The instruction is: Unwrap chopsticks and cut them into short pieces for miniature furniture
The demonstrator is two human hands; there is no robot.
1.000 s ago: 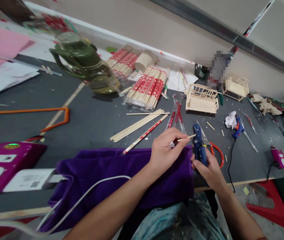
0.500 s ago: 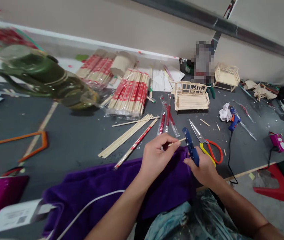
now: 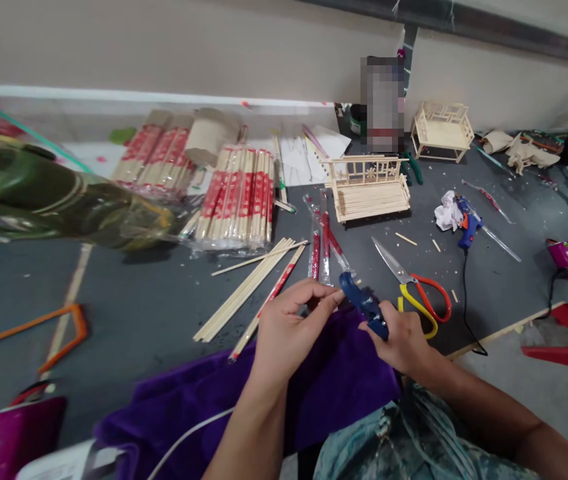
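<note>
My left hand pinches a thin wooden stick between thumb and fingertips, above a purple cloth. My right hand is wrapped round a blue plier-like hand tool, held slanted with its upper end against the stick. Part of the stick is hidden behind the tool. Right of the tool lie scissors with one red and one yellow handle. Bare wooden sticks and a red-and-white wrapped pair of chopsticks lie left of my left hand.
Packs of wrapped chopsticks lie behind. A small wooden bench and a second one stand at the back. A blue glue gun trails its cord on the right. A green jug-like object and an orange frame are left.
The view has shifted. The blue tool has come closer to my left fingertips and tilted further over, and now covers part of the stick. Both hands keep their holds.
</note>
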